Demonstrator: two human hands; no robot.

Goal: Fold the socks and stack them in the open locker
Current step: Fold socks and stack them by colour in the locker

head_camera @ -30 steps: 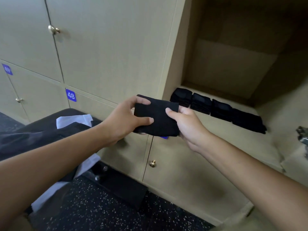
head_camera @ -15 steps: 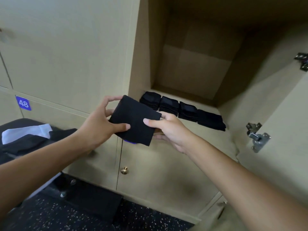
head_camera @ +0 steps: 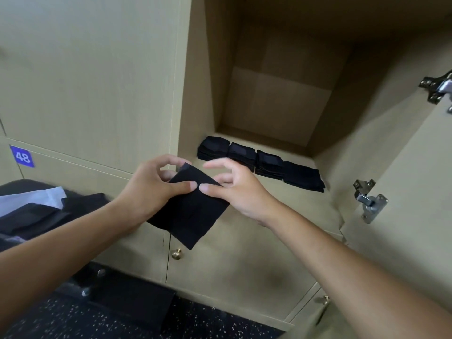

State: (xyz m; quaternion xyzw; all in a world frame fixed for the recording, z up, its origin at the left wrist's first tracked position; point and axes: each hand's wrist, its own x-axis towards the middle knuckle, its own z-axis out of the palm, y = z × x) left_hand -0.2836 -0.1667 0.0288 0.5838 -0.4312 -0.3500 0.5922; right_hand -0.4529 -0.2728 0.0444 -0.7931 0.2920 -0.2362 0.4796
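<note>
We see a matt black cloth sock [head_camera: 193, 211], a matt pale wood-grain locker [head_camera: 281, 99], and shiny metal hinges [head_camera: 370, 201].

Folded black sock [head_camera: 193, 211] is hanging tilted before open locker [head_camera: 281, 99]; four black sock stacks [head_camera: 259, 162] are lying in a row on its floor.

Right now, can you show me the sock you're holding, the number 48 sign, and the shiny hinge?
black sock [head_camera: 193, 216], head view, middle of the cloth.
48 sign [head_camera: 22, 157], head view, its digits.
door hinge [head_camera: 369, 201], head view, metal arm.
</note>
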